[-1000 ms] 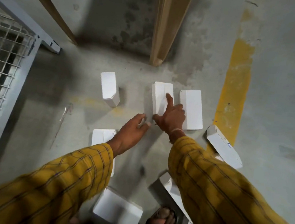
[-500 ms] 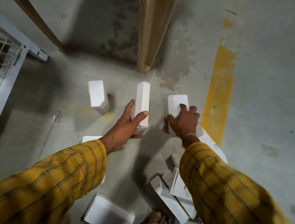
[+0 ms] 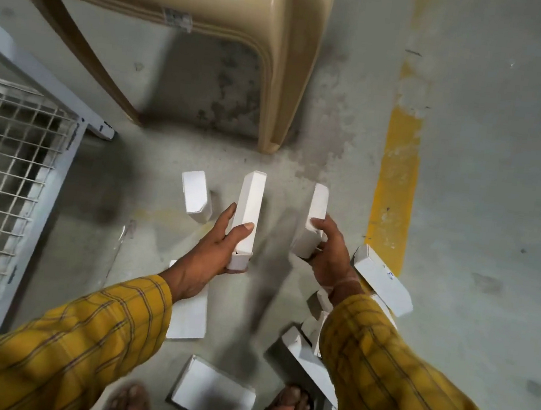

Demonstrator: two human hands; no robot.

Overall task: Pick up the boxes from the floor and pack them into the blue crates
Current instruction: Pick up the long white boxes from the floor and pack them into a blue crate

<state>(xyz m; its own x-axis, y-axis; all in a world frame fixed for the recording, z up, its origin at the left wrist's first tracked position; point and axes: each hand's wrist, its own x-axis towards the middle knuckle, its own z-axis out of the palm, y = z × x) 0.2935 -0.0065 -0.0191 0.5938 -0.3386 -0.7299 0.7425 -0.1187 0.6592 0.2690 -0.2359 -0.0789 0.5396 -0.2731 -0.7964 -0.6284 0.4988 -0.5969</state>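
A white box is gripped by the left hand, thumb on its near-right face and fingers behind, long axis running near-to-far with the far end pointing toward the beige stool. A second box is gripped at its near end by the right hand, long axis also near-to-far, tilted slightly left at the bottom. Other boxes lie on the floor: one just left of the left-hand box, one right of the right hand, more near the feet.
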